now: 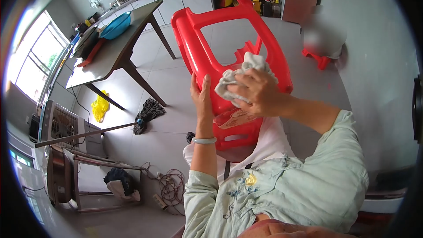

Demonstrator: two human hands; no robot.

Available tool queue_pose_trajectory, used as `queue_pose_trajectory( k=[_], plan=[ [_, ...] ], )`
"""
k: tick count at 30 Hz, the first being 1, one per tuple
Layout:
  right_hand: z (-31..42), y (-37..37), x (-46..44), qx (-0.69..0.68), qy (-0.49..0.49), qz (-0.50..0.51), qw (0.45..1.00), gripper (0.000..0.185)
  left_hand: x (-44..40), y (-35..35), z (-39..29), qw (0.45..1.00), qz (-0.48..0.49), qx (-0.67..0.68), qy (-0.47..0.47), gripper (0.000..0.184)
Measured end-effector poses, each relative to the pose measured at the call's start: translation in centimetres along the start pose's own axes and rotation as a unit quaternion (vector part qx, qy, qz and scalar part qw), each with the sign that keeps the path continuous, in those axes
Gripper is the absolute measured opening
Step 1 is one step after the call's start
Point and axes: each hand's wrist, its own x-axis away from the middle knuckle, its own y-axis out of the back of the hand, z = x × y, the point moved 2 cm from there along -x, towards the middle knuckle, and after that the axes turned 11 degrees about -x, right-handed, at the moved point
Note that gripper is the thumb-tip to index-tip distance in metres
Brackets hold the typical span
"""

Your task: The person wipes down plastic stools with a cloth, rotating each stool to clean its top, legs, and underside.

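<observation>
A red plastic chair (207, 26) rests tilted on my lap, its open frame pointing away from me and part of it jagged near the opening. My left hand (202, 92) lies against the chair's left side, thumb up and fingers mostly behind the edge. In my right hand (259, 89) is a bunched grey-white cloth (229, 83), pressed on the chair's surface near the middle. Below the cloth a label (238, 119) shows on the red plastic. A pale bracelet (204, 141) circles my left wrist.
At the left stands a table (143, 15) with a blue basin (116, 25). A mop (149, 115) and a yellow bag (100, 105) lie on the floor. Tangled cord (171, 185) is at lower left. Another person (324, 39), partly blurred, is by the right wall.
</observation>
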Motion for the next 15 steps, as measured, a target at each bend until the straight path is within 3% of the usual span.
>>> queue_pose_trajectory(
  k=[3,6,12,13,14,15],
  plan=[
    [-1.6,2.1,2.3,0.071,-0.101,-0.025,0.992,0.033,0.2,-0.4,-0.7,0.999,0.005,0.035,-0.001,0.063],
    [-3.0,3.6,3.6,0.122,-0.128,-0.077,0.981,0.033,0.5,-1.0,-1.6,1.0,0.001,0.029,0.006,0.063],
    [-7.7,3.9,7.8,0.008,-0.206,-0.222,0.953,0.033,0.7,-0.5,-1.5,1.0,-0.01,0.022,0.02,0.061],
    [-9.3,3.0,9.3,-0.174,-0.316,-0.323,0.875,0.033,1.0,-0.4,-1.8,1.0,-0.004,0.017,0.015,0.058],
    [-10.9,1.7,11.1,-0.345,-0.406,-0.404,0.743,0.033,1.1,0.0,-1.7,1.0,-0.003,0.017,0.016,0.058],
    [-12.3,-0.3,13.3,-0.502,-0.437,-0.431,0.609,0.039,1.1,0.5,-1.5,0.999,0.004,0.039,0.015,0.056]
  ],
)
